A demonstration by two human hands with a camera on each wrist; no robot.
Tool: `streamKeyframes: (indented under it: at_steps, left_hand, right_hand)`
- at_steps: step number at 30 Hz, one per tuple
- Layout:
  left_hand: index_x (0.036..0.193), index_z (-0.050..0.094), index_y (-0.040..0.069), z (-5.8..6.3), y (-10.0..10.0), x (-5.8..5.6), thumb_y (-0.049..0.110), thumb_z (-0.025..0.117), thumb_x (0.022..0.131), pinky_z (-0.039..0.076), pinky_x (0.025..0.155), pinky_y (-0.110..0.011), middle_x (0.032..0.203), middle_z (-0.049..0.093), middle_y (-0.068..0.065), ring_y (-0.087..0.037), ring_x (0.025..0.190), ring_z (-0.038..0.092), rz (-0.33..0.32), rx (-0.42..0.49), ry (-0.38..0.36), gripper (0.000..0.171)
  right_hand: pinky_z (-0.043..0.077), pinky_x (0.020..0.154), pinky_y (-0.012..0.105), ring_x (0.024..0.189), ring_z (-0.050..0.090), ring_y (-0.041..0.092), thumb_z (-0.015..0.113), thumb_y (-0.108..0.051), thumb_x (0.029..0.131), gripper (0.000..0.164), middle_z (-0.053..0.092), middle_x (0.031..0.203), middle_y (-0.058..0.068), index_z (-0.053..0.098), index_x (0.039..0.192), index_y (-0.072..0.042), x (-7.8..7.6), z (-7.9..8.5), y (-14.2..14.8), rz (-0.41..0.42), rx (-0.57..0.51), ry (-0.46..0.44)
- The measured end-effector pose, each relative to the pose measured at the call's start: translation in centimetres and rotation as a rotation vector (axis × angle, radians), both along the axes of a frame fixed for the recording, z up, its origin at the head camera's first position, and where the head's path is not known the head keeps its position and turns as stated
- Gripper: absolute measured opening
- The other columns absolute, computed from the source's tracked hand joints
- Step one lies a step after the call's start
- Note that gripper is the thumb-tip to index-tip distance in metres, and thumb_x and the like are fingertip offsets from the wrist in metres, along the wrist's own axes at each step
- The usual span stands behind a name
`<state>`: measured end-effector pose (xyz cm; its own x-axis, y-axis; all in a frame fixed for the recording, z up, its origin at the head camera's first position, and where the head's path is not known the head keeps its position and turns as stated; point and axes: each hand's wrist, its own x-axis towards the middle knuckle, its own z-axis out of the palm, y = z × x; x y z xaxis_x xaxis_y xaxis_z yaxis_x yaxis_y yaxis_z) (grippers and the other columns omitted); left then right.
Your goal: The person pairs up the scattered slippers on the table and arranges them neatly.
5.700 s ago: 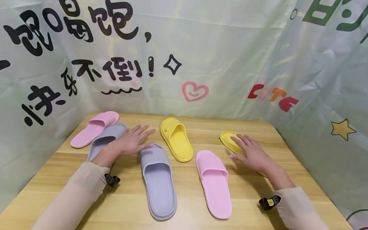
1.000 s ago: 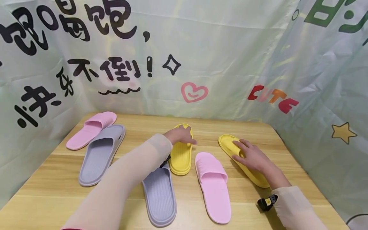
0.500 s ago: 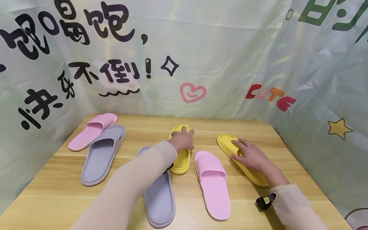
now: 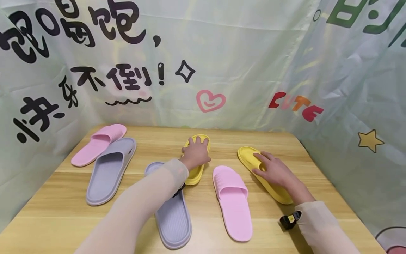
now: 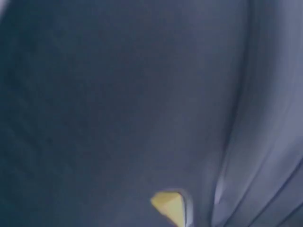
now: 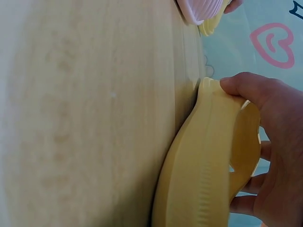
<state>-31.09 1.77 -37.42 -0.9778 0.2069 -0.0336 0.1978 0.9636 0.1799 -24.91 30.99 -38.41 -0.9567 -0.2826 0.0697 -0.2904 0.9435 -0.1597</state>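
Observation:
My left hand (image 4: 195, 153) grips a yellow slipper (image 4: 192, 179) from above near the table's back, with fingers spread over its strap and the thumb on its right side. A second yellow slipper (image 4: 280, 194) lies at a slant on the right, and my right hand (image 4: 274, 170) holds it by the strap. In the right wrist view the thumb touches one edge of that slipper (image 6: 189, 179), while several fingers curl at the strap's other side. Beneath my left forearm lies a grey slipper (image 4: 174, 222), its strap mostly covered; grey slipper surface (image 5: 142, 104) fills the left wrist view.
Between the two hands sits a pink slipper (image 4: 236, 218) on the wooden table (image 4: 47, 225). At the back left, another grey slipper (image 4: 106, 176) lies against a second pink slipper (image 4: 88, 151). A printed cloth (image 4: 247, 63) hangs behind the table.
Since the earliest frame, my left hand has crossed from the grey slippers to the yellow one, now turned with its toe pointing right. My right hand has settled onto the right yellow slipper's strap.

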Motion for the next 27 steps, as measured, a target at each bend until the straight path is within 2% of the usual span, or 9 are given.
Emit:
streamKeyframes:
  at_steps: [6,12,21,27]
  left_hand:
    - [0.133,0.032,0.024,0.5,0.3,-0.5,0.048,0.064,0.074,0.038,0.071,-0.06,0.124,0.035,-0.01,-0.039,0.114,0.024,-0.042,-0.009,0.072,0.071]
    - [0.134,0.031,0.024,1.6,1.1,-0.9,0.048,0.063,0.074,0.039,0.07,-0.058,0.125,0.035,-0.009,-0.037,0.113,0.027,-0.044,0.021,0.117,0.072]
    - [0.135,0.03,0.024,3.3,3.3,-0.6,0.052,0.062,0.074,0.04,0.071,-0.057,0.128,0.035,-0.008,-0.035,0.115,0.028,-0.057,0.066,0.122,0.074]
    - [0.135,0.029,0.025,3.2,5.3,-0.2,0.053,0.061,0.074,0.041,0.072,-0.056,0.128,0.036,-0.007,-0.035,0.115,0.028,-0.067,0.081,0.127,0.074]
  right_hand:
    - [0.032,0.088,0.06,0.112,0.039,0.048,0.053,-0.051,0.083,0.069,0.027,0.138,0.021,0.033,0.138,-0.014,-0.2,0.3,-0.1,-0.023,-0.013,-0.001]
    - [0.032,0.087,0.06,0.111,0.039,0.047,0.048,-0.056,0.083,0.074,0.026,0.138,0.022,0.029,0.139,-0.014,-0.8,0.7,-0.1,-0.074,-0.035,-0.01]
    - [0.029,0.089,0.061,0.113,0.036,0.048,0.047,-0.058,0.083,0.077,0.026,0.136,0.025,0.026,0.14,-0.01,-1.6,2.1,-0.2,-0.161,-0.066,-0.026]
    - [0.029,0.089,0.061,0.112,0.036,0.049,0.047,-0.06,0.081,0.08,0.026,0.136,0.026,0.026,0.14,-0.009,-1.8,2.6,-0.1,-0.185,-0.055,-0.029]
